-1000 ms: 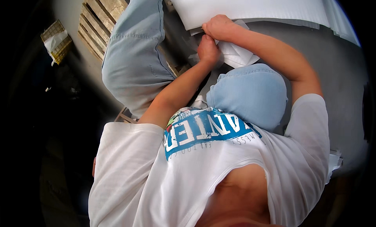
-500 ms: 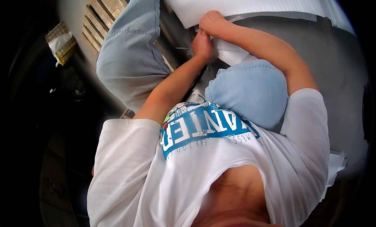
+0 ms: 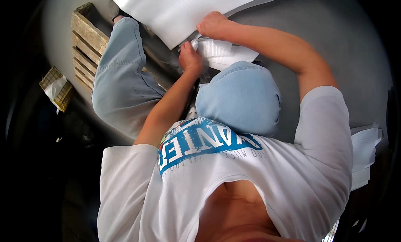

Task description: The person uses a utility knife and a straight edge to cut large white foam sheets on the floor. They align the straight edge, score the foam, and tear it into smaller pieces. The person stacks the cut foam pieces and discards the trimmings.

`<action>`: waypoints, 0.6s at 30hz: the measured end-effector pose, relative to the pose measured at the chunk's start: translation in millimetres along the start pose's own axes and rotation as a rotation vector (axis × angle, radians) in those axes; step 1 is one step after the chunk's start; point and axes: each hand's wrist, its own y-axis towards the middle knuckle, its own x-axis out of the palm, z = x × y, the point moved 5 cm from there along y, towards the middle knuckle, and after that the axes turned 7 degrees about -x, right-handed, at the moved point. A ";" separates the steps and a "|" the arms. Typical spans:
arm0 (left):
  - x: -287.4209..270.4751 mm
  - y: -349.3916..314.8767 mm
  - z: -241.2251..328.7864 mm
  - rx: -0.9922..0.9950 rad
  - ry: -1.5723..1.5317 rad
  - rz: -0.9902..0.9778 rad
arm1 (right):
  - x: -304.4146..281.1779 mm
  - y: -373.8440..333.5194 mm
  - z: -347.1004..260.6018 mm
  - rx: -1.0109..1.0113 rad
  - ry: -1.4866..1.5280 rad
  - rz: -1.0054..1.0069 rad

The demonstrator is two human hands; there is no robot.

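A large white foam sheet [image 3: 175,12], finely ribbed, spreads across the top of the view. Below its near edge lies a smaller white foam piece [image 3: 223,52], in front of my raised right knee. My left hand [image 3: 190,57] is closed around a bit of white material at the smaller piece's left end. Just above and to the right, my right hand [image 3: 214,25] has its fingers curled down at the large sheet's edge. Its fingertips are partly hidden, so what they pinch cannot be made out. A small gap separates the hands.
A wooden pallet [image 3: 86,45] lies on the grey floor [image 3: 326,37] beyond my left leg. Farther left sits a yellow crate [image 3: 62,101] with a white bag [image 3: 55,88] in it. At the right edge, white foam sheets [image 3: 362,152] are stacked.
Both hands have moved left in the picture and drawn slightly apart. More of the smaller white piece shows between them. The whole view has shifted, bringing more pallet into sight.
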 end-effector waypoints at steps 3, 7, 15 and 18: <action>-2.8 9.8 -6.0 -0.015 0.040 0.007 | -9.1 -24.9 15.7 0.022 -0.037 -0.021; 1.8 10.0 -14.4 -0.027 0.057 -0.030 | -24.4 -99.5 76.7 0.083 -0.138 -0.005; -2.6 8.4 -1.2 0.017 0.189 -0.133 | -58.8 -185.1 153.3 0.341 -0.312 -0.007; -3.6 6.3 5.6 0.051 0.212 -0.149 | -66.4 -224.4 178.1 0.476 -0.376 -0.006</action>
